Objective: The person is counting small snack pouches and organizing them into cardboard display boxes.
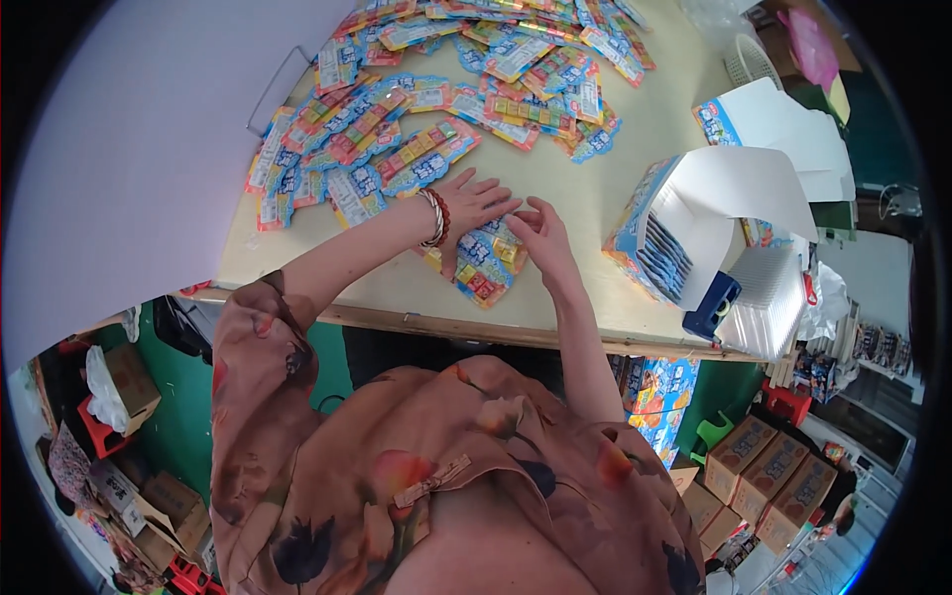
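Near the table's front edge lie overlapping candy packs (486, 276), flat blue-and-yellow cards with rows of small coloured cubes. My left hand (468, 206), a beaded bracelet at its wrist, rests on them with its fingers spread and stretched to the right. At their upper right corner is my right hand (543, 238), its thumb and fingers bent together on the edge of a pack. That pack's corner is partly hidden by the fingers. Just beyond my left hand lies another candy pack (428, 157), cubes facing up.
A big heap of candy packs (516, 55) covers the far and left table. At right stand an open display box (635, 213) with packs in it, a blue tape dispenser (711, 303) and clear plastic trays (764, 302). A pale panel (149, 149) borders the left.
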A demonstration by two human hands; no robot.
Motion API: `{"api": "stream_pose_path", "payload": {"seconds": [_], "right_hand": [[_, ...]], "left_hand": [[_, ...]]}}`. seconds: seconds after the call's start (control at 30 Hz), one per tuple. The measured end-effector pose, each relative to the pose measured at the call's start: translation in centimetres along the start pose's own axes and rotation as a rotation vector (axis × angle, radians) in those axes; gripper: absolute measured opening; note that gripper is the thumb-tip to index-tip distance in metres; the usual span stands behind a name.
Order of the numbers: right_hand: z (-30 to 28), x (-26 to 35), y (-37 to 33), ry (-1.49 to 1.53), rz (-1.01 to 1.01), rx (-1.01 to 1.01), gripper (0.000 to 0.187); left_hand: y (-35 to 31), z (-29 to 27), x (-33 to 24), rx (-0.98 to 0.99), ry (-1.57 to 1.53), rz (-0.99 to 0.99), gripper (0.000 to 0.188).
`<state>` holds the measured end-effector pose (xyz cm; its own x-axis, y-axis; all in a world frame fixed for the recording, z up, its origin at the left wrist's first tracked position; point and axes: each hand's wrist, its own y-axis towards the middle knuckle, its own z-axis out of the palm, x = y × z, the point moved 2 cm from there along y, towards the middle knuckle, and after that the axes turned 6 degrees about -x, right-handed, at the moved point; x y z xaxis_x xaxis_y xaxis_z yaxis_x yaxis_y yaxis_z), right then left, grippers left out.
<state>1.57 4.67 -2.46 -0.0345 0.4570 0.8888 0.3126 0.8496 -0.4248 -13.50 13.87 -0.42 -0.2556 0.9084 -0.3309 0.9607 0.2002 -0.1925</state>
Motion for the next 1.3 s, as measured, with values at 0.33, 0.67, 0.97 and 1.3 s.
{"api": "stream_pose_path", "payload": {"seconds": [0.33, 0.67, 0.97, 1.3], "right_hand": [[0.0, 3.2, 1.8, 0.218, 0.103, 0.301, 0.046], [-2.3, 5.5, 12.7, -0.892, -0.761, -0.327, 0.046], [1.3, 2.5, 4.9, -0.828, -0.794, -0.387, 0.041], [-0.2, 1.8, 1.3, -0.388, -0.573, -0.359, 0.057]], "left_hand": [[-4.3, -1.5, 0.0, -0.235, -0.045, -0.147, 0.096], [-10.5, 1.0, -1.7, -0.313, -0.415, -0.449, 0.082], [-11.8, 2.4, -3.7, -0.431, -0.329, -0.428, 0.067], [-9.4, 1.8, -5.2, -0.618, -0.246, -0.502, 0.058]]}}
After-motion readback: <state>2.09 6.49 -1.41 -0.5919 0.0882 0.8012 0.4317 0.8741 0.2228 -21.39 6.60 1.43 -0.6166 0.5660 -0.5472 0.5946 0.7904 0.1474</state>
